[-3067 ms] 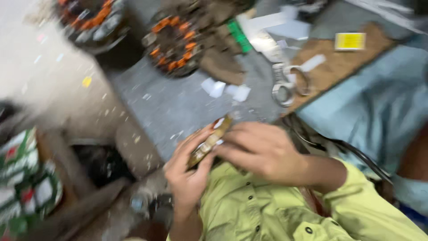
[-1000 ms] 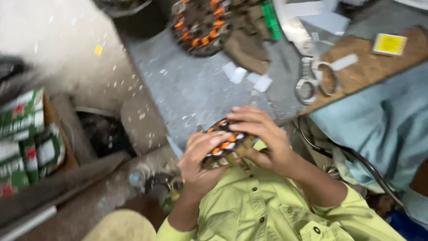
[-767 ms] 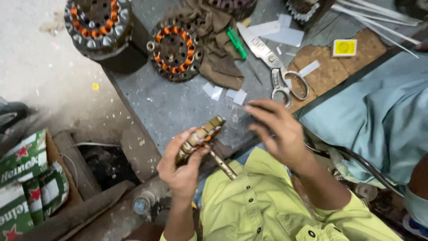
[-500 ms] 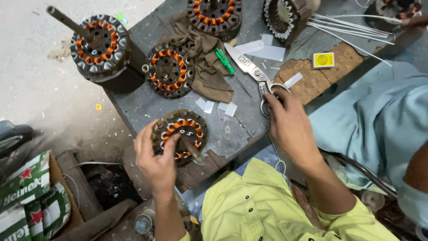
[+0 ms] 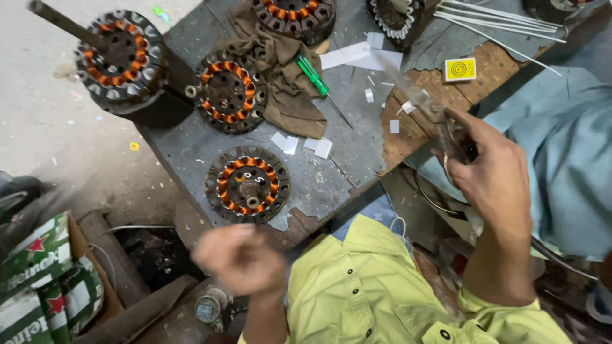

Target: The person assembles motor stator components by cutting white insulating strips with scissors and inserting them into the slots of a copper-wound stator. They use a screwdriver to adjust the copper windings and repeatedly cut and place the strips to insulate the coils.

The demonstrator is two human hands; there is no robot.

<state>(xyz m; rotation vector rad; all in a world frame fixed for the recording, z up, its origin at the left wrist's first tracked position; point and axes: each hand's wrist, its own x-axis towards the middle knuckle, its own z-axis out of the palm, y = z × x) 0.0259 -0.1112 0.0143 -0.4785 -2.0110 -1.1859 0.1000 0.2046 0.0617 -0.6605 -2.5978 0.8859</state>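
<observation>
- Copper-wound stator [image 5: 247,185] lies flat on the table [image 5: 357,159], just above the left hand [image 5: 239,258] and apart from it.
- Left hand is blurred; grip unclear.
- Right hand [image 5: 491,172] clasps scissors [image 5: 424,102], well right of the stator.

A pair of scissors [image 5: 428,108], blurred by motion, is held above the bench [image 5: 357,165] with its blades pointing up and left. A round motor stator [image 5: 247,185] with copper windings lies flat near the bench's front edge.
</observation>
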